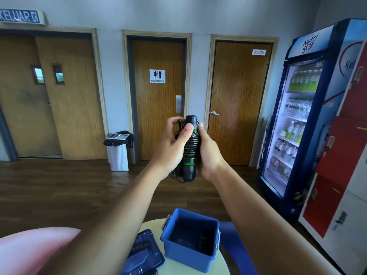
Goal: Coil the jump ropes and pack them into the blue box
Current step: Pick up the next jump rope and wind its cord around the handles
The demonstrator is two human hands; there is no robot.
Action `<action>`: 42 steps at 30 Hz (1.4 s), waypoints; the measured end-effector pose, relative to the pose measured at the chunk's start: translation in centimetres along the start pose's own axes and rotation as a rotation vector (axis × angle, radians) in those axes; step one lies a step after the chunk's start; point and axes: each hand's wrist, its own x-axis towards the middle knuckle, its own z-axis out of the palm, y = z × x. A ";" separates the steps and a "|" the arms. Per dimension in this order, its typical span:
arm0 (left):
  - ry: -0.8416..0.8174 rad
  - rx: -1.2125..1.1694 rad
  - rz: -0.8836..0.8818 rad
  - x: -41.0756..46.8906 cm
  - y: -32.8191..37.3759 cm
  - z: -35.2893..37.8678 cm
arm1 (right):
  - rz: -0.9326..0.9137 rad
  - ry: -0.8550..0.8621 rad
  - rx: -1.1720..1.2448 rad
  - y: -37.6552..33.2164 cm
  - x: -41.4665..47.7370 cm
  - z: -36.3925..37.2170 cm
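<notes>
We hold the black, green-banded jump rope upright between both hands, its cord wound round the handles. The left hand grips it with the thumb across the coils; the right hand wraps the opposite side. Below, the open blue box stands on a pale table, with its lid just beside it.
</notes>
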 end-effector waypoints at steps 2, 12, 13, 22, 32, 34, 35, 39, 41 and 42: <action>0.002 0.165 0.024 0.3 -0.1 0.2 | -0.070 0.062 0.028 0.5 0.0 0.4; 0.058 0.268 -0.061 1.3 1.5 1.0 | -0.246 0.105 -0.063 1.4 -0.4 1.9; 0.100 0.305 -0.046 1.4 1.3 1.0 | -0.221 0.097 -0.043 1.4 -0.4 2.0; 0.198 0.099 -0.070 1.8 0.8 0.3 | -0.023 0.021 0.186 0.1 -0.4 1.4; 0.120 -0.026 -0.073 2.1 1.5 0.2 | -0.193 0.022 0.234 -0.3 -0.7 1.6; 0.103 -0.033 -0.068 2.1 1.4 0.1 | -0.253 0.047 0.194 -0.3 -0.7 1.7; 0.093 -0.040 -0.064 2.0 1.4 0.1 | -0.277 0.055 0.177 -0.3 -0.8 1.7; 0.056 -0.048 -0.062 2.1 1.8 -0.2 | -0.335 0.085 0.143 -0.4 -0.9 1.9; 0.051 -0.040 -0.064 2.2 2.1 -0.3 | -0.346 0.112 0.146 -0.4 -0.9 2.2; 0.053 -0.029 -0.060 2.3 2.2 -0.3 | -0.347 0.124 0.147 -0.4 -0.8 2.3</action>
